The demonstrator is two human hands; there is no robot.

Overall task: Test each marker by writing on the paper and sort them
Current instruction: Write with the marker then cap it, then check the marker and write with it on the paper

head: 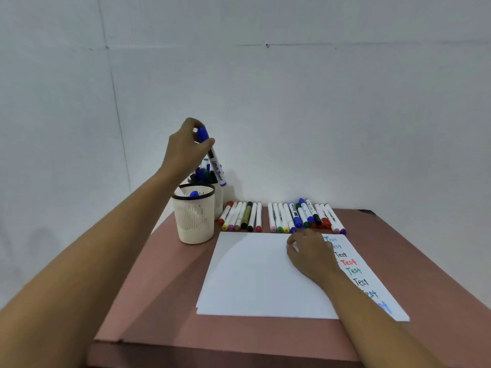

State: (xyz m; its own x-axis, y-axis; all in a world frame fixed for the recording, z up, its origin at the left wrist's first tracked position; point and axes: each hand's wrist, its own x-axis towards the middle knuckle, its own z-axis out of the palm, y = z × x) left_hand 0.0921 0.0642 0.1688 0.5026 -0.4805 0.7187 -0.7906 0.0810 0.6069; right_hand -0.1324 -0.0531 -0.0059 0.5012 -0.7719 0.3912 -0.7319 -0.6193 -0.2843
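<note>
My left hand is raised above the two pen cups and pinches the blue cap end of a white whiteboard marker, which hangs tilted with its lower end over the rear cup. The front cream cup with a black rim holds one blue-capped marker. My right hand rests on the white paper with fingers loosely curled, holding nothing. The word "Test" is written several times in different colours down the paper's right edge.
Two groups of markers lie in rows behind the paper: a left group and a right group. The brown table ends close on the left and front. A white wall stands right behind.
</note>
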